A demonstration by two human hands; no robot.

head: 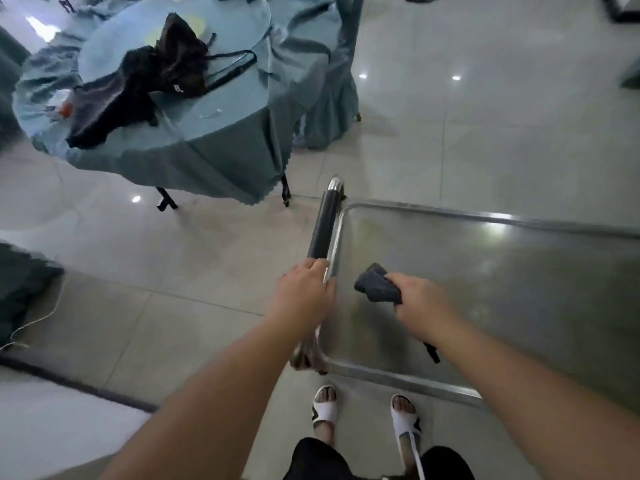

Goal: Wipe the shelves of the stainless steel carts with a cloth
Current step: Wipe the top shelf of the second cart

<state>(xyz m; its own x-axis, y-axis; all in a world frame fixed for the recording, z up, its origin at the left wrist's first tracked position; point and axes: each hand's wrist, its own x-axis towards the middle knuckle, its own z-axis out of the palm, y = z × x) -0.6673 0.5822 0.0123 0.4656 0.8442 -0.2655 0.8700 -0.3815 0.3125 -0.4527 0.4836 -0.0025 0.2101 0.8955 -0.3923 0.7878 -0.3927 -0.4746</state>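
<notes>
My left hand (pixel 304 289) grips the cart handle (pixel 323 226), fingers curled round the bar just below its black sleeve. My right hand (pixel 420 299) holds a bunched grey cloth (pixel 375 284), fingers closed round it, above the near left area of the top shelf (pixel 502 289). The shelf is bare steel with a raised rim; its left rim runs just beside the handle, and its near rim passes above my sandalled feet (pixel 363 410). The shelf surface extends to the right. A draped round bench (pixel 194 140) stands well apart, with open tiled floor (pixel 173 271) between.
</notes>
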